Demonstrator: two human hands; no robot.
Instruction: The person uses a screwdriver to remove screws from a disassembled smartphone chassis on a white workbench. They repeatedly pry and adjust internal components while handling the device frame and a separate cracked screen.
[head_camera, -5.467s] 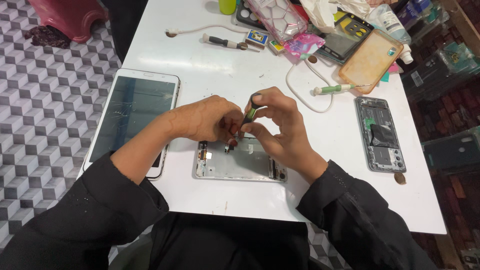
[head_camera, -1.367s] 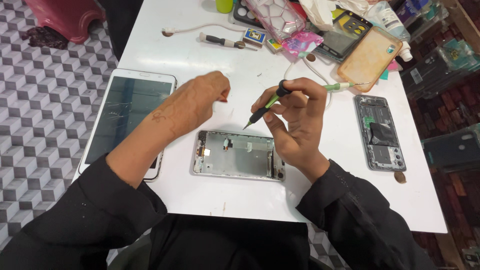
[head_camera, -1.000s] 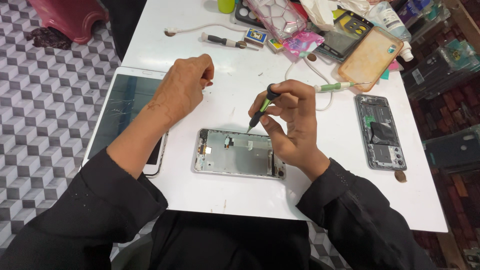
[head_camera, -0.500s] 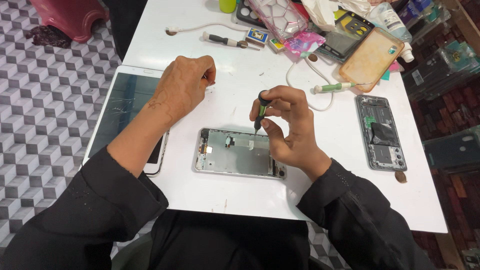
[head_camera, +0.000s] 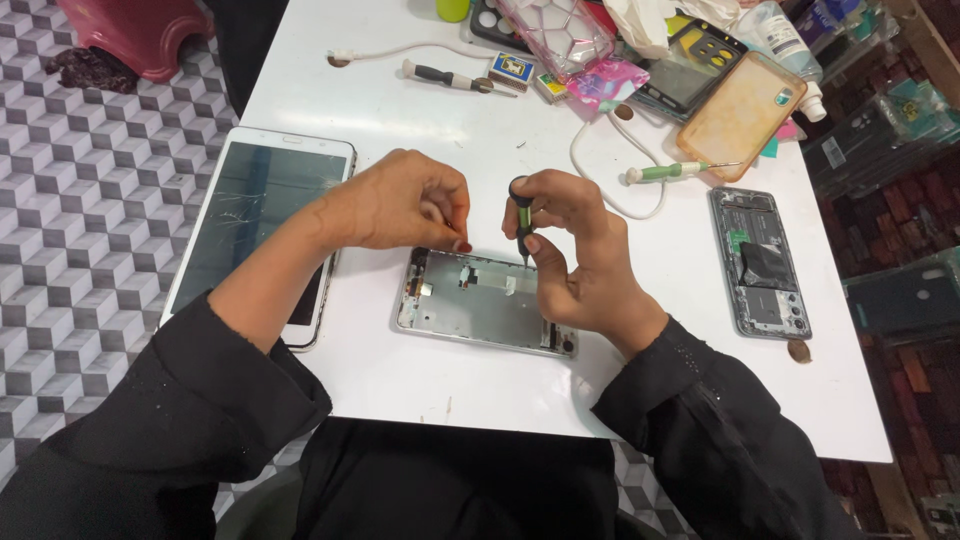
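Your right hand (head_camera: 580, 255) grips a small green screwdriver (head_camera: 522, 222) upright, its tip now lowered onto the opened phone frame (head_camera: 480, 312) lying on the white table (head_camera: 420, 110). Your left hand (head_camera: 405, 205), fingers curled closed, has returned to the frame's top edge, steadying it.

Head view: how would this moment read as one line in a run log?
right hand: grip on small screwdriver, upright, tip on phone frame | left hand: fingertips at frame's top edge | cracked tablet: left of frame
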